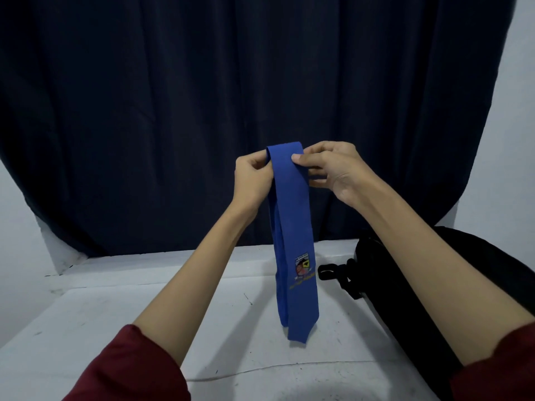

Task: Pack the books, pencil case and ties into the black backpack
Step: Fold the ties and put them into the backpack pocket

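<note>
Dark red sleeves (130, 369), pushed up near the elbows, leave both forearms bare to the wrists.

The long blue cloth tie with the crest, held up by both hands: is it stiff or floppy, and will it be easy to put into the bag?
The long blue cloth tie with the crest is probably floppy: it hangs straight down, doubled over, from where the left hand and right hand pinch its top fold. It seems light. It would likely unfold unless folded first for the black backpack.

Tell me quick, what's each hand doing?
Left hand: pinching the folded top of the blue tie.
Right hand: pinching the same fold.
</note>
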